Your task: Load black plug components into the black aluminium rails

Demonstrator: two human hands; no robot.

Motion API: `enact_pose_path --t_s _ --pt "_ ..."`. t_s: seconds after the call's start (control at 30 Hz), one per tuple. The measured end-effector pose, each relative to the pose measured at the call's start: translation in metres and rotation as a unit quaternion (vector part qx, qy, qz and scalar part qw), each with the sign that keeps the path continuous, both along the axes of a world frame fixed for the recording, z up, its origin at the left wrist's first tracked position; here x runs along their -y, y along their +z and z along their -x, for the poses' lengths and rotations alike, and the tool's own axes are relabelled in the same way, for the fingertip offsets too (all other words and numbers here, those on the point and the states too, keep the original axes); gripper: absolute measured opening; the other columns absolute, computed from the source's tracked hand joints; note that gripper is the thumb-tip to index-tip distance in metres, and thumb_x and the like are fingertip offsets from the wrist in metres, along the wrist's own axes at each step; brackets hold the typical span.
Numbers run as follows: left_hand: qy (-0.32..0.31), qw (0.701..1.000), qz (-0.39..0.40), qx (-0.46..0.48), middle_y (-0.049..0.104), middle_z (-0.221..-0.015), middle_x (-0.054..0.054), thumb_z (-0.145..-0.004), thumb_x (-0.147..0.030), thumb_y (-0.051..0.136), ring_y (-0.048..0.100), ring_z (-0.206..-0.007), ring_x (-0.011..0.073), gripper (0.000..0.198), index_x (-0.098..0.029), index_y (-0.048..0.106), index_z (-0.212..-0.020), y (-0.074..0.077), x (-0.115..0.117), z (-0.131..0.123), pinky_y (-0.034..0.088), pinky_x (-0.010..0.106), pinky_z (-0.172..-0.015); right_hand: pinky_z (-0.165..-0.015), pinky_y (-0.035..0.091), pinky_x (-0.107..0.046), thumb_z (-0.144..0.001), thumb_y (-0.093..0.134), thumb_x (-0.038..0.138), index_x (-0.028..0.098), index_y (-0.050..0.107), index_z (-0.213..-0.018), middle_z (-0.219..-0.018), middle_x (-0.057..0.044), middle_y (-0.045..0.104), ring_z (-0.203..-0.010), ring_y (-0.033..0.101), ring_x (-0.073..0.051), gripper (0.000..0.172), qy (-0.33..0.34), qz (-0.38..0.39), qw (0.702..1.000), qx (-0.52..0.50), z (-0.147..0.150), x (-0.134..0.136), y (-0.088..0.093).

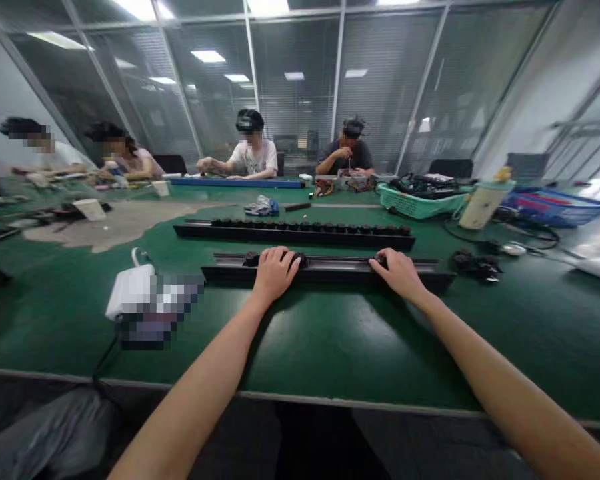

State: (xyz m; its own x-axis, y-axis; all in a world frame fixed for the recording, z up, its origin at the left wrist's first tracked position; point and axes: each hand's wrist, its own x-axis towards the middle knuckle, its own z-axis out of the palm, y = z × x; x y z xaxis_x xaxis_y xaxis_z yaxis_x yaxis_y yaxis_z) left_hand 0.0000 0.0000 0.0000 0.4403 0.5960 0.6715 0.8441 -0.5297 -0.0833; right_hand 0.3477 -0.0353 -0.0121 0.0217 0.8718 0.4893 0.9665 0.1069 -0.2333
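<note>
L hand point(275, 273) & R hand point(399, 275): fingers curled over black knobs point(301, 260) on black rail point(330, 268), grip partly hidden.

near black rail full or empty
Mostly empty: the near rail shows only a few black knobs at the left hand and right hand, its top bare between them; anything under the hands is hidden.
</note>
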Motion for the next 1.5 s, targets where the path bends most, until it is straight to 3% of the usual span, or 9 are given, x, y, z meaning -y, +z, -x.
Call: enact_pose_path --t_s 1.5 --pt "-0.007 1.0 0.015 0.012 0.067 -0.116 0.012 -0.107 -0.042 0.036 0.059 -0.111 0.0278 0.041 -0.019 0.069 -0.115 0.003 0.003 -0.001 0.041 0.045 -0.103 -0.085 0.041 -0.04 -0.103 0.04 0.05 0.016 0.062 -0.11 -0.101 -0.016 0.071 -0.095 0.061 -0.031 0.041 -0.019 -0.002 0.998 0.06 -0.006 0.011 0.01"
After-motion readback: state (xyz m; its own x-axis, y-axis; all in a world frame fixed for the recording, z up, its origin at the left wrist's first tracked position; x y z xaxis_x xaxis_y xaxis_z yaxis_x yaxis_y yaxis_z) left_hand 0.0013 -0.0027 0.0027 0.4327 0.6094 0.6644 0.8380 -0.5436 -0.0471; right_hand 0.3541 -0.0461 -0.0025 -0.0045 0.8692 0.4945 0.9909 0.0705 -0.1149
